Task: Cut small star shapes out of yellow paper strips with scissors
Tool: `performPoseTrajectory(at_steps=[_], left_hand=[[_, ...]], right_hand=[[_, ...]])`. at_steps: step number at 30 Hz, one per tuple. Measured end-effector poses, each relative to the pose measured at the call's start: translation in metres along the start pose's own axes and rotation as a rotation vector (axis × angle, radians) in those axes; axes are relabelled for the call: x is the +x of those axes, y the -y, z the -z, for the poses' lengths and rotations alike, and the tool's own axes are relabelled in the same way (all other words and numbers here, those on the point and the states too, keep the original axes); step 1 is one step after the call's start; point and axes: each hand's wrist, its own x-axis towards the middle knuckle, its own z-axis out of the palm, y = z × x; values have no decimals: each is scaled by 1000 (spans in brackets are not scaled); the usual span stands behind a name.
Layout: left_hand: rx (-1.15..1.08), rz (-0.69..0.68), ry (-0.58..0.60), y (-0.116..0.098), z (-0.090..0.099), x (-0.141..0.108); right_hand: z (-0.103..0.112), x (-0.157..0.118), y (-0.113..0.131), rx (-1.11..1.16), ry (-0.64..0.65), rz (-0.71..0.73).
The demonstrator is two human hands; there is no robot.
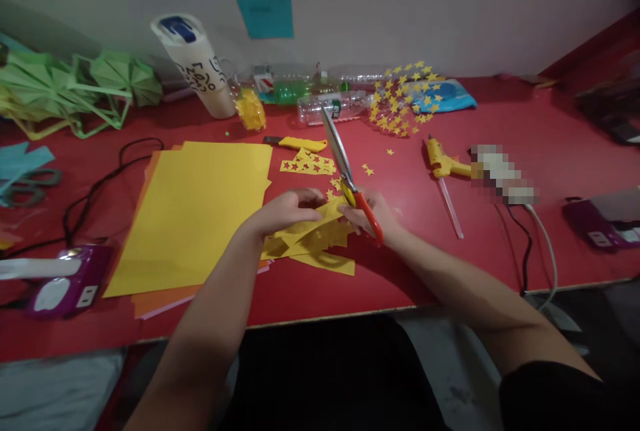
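My left hand (pixel 293 207) curls its fingers over a piece of yellow paper (pixel 317 223). My right hand (pixel 373 213) has the scissors (pixel 340 147), with red and yellow handles, in its grip; the blades point up and away from me. Its fingertips also meet the right end of the yellow paper. Under both hands lie more yellow scraps (pixel 330 261). Small yellow stars (pixel 334 185) are scattered just beyond my hands. Past them rest a strip with star-shaped holes (pixel 313 164) and a yellow cutter knife (pixel 300 143).
A stack of yellow sheets (pixel 200 211) covers the left of the red table (pixel 295 294). Plastic bottles (pixel 325 109), a star-covered clear piece (pixel 400 107) and a white tumbler (pixel 200 71) line the back. A yellow glue gun (pixel 443 161) and a power strip (pixel 503 174) are at right.
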Motion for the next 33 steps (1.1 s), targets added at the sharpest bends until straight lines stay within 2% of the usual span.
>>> performPoseTrajectory(at_steps=[2, 4, 7, 10, 14, 16, 21, 25, 33], left_hand=[[-81, 2, 18, 1, -6, 1], [-160, 8, 122, 1, -12, 3], [-254, 32, 132, 2, -19, 6], [-294, 63, 45, 4, -19, 8], [-434, 70, -230, 8, -13, 12], [-476, 21, -333, 9, -10, 14], [-520, -141, -422, 8, -7, 16], [-527, -200, -505, 7, -6, 14], [-553, -271, -575, 8, -4, 14]], right_hand=[[0, -1, 1, -22, 30, 3], [0, 0, 1, -38, 44, 7], [0, 2, 2, -41, 18, 6], [0, 3, 3, -57, -13, -1], [3, 4, 6, -74, -2, 2], [5, 4, 8, -138, 16, 10], [14, 5, 17, -343, 101, -29], [21, 6, 21, -511, 163, -67], [22, 4, 19, -570, 255, -65]])
